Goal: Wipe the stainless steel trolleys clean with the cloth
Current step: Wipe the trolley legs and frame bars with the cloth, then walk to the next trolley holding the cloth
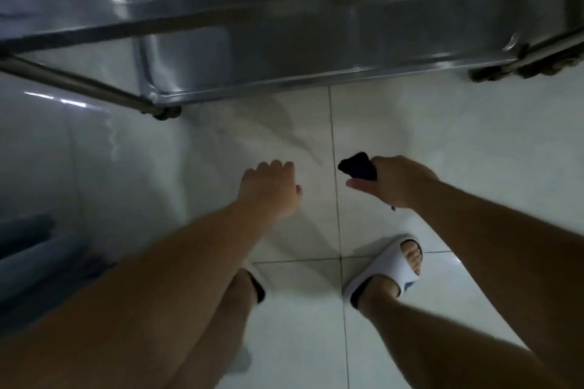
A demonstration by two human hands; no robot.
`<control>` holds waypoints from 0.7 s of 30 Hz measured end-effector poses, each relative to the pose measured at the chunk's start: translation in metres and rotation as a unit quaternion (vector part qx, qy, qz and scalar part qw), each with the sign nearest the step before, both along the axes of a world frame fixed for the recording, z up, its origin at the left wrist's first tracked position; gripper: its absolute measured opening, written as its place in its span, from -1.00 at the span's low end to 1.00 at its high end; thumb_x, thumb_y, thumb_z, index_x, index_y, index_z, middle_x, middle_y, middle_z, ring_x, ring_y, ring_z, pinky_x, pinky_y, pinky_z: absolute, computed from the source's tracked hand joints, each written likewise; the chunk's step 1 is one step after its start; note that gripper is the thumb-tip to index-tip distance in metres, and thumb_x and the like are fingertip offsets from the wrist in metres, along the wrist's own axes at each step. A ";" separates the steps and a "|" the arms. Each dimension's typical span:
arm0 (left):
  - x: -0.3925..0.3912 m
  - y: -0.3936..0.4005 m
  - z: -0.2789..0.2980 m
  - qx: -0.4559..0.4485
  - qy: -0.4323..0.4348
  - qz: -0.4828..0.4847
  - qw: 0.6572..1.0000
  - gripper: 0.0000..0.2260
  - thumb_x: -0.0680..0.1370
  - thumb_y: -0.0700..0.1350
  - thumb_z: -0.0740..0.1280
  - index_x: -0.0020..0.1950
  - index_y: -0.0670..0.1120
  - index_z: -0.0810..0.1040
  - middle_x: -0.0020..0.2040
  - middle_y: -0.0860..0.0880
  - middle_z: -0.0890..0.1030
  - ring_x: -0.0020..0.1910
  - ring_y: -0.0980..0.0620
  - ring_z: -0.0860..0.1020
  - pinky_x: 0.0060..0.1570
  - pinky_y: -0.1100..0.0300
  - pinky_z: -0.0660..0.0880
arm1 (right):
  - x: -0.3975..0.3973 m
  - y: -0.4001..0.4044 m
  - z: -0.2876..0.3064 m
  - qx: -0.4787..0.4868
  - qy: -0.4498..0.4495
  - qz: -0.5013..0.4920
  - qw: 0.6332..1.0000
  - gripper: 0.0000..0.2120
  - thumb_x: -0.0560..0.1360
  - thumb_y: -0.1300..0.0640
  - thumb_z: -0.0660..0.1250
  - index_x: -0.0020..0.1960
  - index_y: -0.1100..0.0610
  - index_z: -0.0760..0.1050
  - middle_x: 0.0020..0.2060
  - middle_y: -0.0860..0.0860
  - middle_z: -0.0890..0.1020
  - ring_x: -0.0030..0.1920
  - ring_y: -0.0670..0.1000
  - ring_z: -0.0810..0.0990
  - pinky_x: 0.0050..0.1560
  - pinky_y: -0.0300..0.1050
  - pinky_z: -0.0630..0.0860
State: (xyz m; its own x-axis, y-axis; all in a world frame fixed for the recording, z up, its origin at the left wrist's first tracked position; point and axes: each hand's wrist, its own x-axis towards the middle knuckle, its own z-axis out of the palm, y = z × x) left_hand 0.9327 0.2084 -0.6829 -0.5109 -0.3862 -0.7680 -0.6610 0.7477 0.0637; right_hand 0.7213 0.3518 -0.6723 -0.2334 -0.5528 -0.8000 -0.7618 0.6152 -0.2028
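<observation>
Head view: right hand [395,181] grips the dark cloth [358,166] above the floor [442,142]; left hand [271,189] hangs loosely curled, holding nothing. Trolley [284,50] stands far (lower shelf nearest). Best to spread the cloth flat before wiping in long overlapping strokes.

White slide sandals [390,268] stand on a glossy pale tiled floor [410,142], blue-grey pipes [25,249] at far left

Both bare forearms reach forward and down, well apart. The left hand [268,189] hangs with fingers loosely curled, holding nothing. The right hand [392,181] grips a dark cloth [358,166].
</observation>
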 end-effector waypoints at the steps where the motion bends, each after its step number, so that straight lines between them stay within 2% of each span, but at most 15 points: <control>1: 0.013 0.005 0.019 0.004 -0.006 0.006 1.000 -0.63 0.68 0.14 0.14 0.36 -0.07 0.42 0.25 -0.12 0.53 0.20 -0.17 0.52 -0.03 -0.03 0.29 | 0.011 0.002 0.018 0.013 -0.003 -0.005 1.000 -0.38 0.51 -0.54 0.12 0.07 0.02 0.46 -0.25 -0.04 0.54 -0.21 0.02 0.57 -0.14 -0.01 0.55; 6: 0.049 0.017 0.144 0.020 -0.003 0.076 0.997 -0.67 0.67 0.09 0.17 0.34 -0.06 0.42 0.24 -0.11 0.54 0.21 -0.17 0.53 -0.02 0.00 0.28 | 0.052 -0.011 0.142 0.041 -0.006 0.025 0.999 -0.46 0.60 -0.43 0.10 0.12 0.04 0.44 -0.20 -0.01 0.57 -0.18 0.05 0.60 -0.01 0.07 0.62; 11: 0.069 0.001 0.290 0.025 0.029 0.105 0.994 -0.68 0.67 0.06 0.17 0.36 -0.05 0.41 0.24 -0.10 0.53 0.20 -0.15 0.51 -0.03 -0.01 0.28 | 0.085 -0.057 0.287 0.054 0.017 0.086 0.995 -0.43 0.61 -0.44 0.04 0.20 0.04 0.43 -0.08 0.00 0.60 -0.10 0.05 0.62 0.07 0.06 0.62; 16: 0.113 -0.039 0.417 0.011 0.058 0.171 0.983 -0.66 0.67 0.08 0.16 0.39 -0.02 0.40 0.25 -0.09 0.53 0.21 -0.13 0.51 0.01 -0.04 0.33 | 0.131 -0.120 0.418 0.020 0.074 0.149 0.986 -0.51 0.59 -0.45 0.09 0.13 -0.04 0.40 -0.19 -0.07 0.53 -0.21 -0.02 0.54 -0.07 0.01 0.60; 19: 0.149 -0.070 0.482 -0.002 0.083 0.227 0.970 -0.68 0.66 0.09 0.16 0.36 -0.02 0.41 0.26 -0.09 0.54 0.20 -0.13 0.53 0.10 -0.06 0.44 | 0.168 -0.162 0.491 -0.028 0.086 0.162 0.983 -0.53 0.58 -0.44 0.10 0.11 -0.06 0.42 -0.20 -0.10 0.52 -0.18 -0.01 0.57 -0.02 0.04 0.62; 21: 0.175 -0.089 0.522 -0.012 0.089 0.249 0.964 -0.67 0.67 0.10 0.16 0.38 -0.02 0.40 0.29 -0.09 0.53 0.24 -0.14 0.52 0.15 -0.06 0.45 | 0.195 -0.188 0.534 -0.055 0.081 0.177 0.979 -0.52 0.59 -0.43 0.10 0.18 -0.07 0.44 -0.14 -0.10 0.55 -0.09 0.02 0.61 0.04 0.07 0.62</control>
State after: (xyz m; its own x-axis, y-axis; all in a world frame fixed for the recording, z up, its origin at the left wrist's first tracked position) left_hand 1.1073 0.1193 -0.1605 -0.3802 -0.6338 -0.6735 -0.9187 0.3433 0.1956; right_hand 0.9159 0.1638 -0.1381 -0.1306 -0.7027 -0.6994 -0.9513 0.2874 -0.1111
